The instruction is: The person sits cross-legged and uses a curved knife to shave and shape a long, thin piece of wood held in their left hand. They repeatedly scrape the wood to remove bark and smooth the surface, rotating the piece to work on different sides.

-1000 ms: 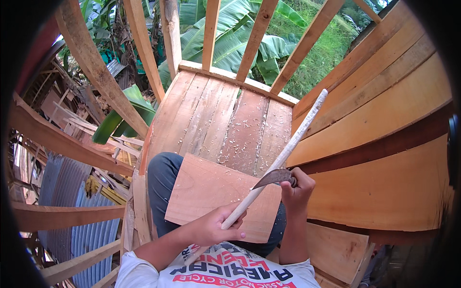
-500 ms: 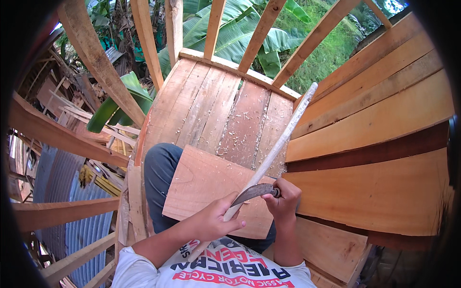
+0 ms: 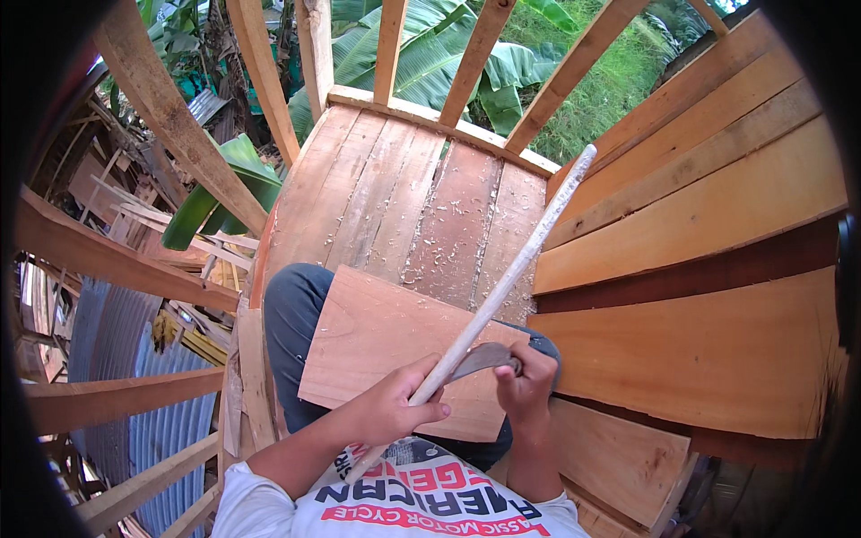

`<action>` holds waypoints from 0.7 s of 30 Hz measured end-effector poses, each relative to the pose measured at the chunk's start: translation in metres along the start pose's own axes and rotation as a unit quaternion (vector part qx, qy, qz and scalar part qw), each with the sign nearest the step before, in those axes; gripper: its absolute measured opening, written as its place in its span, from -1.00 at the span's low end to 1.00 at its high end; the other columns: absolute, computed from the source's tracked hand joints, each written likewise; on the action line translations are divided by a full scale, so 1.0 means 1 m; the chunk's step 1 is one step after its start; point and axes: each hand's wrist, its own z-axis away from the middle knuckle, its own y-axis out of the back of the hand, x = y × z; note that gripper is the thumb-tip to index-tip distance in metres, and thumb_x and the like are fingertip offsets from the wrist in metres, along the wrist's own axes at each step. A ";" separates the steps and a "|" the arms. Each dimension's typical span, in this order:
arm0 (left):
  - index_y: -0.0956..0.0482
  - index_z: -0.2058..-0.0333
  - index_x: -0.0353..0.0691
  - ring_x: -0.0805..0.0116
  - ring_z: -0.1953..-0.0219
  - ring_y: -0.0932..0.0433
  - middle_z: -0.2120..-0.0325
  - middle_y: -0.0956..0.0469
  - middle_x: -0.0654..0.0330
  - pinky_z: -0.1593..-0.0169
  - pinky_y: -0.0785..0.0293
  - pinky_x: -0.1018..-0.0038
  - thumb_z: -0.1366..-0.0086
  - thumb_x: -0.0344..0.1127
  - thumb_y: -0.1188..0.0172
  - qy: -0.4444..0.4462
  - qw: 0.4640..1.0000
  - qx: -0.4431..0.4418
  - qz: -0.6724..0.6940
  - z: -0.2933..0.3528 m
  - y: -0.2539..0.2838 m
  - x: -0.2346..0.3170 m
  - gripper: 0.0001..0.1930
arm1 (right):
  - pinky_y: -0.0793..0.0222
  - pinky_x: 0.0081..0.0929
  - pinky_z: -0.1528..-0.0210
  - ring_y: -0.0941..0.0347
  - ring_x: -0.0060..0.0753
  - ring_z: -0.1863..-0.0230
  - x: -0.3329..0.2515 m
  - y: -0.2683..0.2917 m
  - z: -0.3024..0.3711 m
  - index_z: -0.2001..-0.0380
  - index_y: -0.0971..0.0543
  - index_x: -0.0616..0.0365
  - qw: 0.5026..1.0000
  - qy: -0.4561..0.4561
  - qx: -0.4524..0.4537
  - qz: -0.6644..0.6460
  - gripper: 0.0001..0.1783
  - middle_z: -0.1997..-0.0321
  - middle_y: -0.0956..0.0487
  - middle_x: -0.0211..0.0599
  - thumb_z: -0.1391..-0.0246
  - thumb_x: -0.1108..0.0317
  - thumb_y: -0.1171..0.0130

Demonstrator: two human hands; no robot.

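My left hand [image 3: 395, 402] is closed around a long pale wooden stick [image 3: 516, 276], which slants from my shirt up toward the far right. My right hand [image 3: 527, 384] grips a curved knife [image 3: 482, 359] with a dark, sickle-like blade. The blade meets the stick just beyond my left fingers, and its tip is hidden there. The knife's handle is mostly covered by my right fingers. Across my lap lies a flat wooden board [image 3: 381, 336], below both hands.
Wood shavings [image 3: 444, 242] are scattered over the plank floor [image 3: 359, 193] ahead. Plank walling [image 3: 682, 350] rises on my right. Upright timbers [image 3: 475, 63] frame the far side, with banana leaves behind. At left, rails [image 3: 126, 390] stand before corrugated metal sheets [image 3: 170, 448].
The knife blade, which crossed over the top of the stick, now shows only on the stick's right side. My right hand has turned slightly and shifted a little; the left keeps its hold.
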 end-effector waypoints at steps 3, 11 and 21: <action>-0.28 0.27 -0.29 0.49 0.51 -0.26 0.58 -0.27 0.27 0.41 -0.25 0.51 -0.16 -0.42 -0.12 -0.050 0.996 -0.005 -0.069 -0.003 -0.012 -0.009 -0.78 | -0.06 -0.43 0.71 -0.18 -0.34 0.80 0.001 -0.003 0.001 0.78 -0.33 0.19 1.000 0.023 0.007 0.015 -0.24 0.84 -0.16 -0.29 0.08 -0.39 -0.08; -0.25 0.23 -0.28 0.48 0.51 -0.28 0.58 -0.28 0.24 0.41 -0.24 0.49 -0.13 -0.45 -0.09 -0.036 0.996 -0.030 -0.070 0.002 -0.016 -0.020 -0.75 | 0.01 -0.46 0.71 -0.08 -0.36 0.79 0.039 0.016 -0.030 0.80 -0.26 0.22 0.990 0.013 0.120 0.071 -0.16 0.82 -0.11 -0.30 0.11 -0.46 -0.03; -0.26 0.24 -0.25 0.62 0.67 -0.23 0.50 -0.25 0.32 0.60 -0.20 0.68 -0.12 -0.50 -0.07 0.051 0.987 -0.057 0.144 0.006 -0.008 -0.009 -0.77 | -0.03 -0.41 0.69 -0.17 -0.31 0.79 0.001 -0.019 0.012 0.75 -0.33 0.20 0.997 0.077 -0.016 0.000 -0.27 0.81 -0.17 -0.25 -0.01 -0.32 -0.04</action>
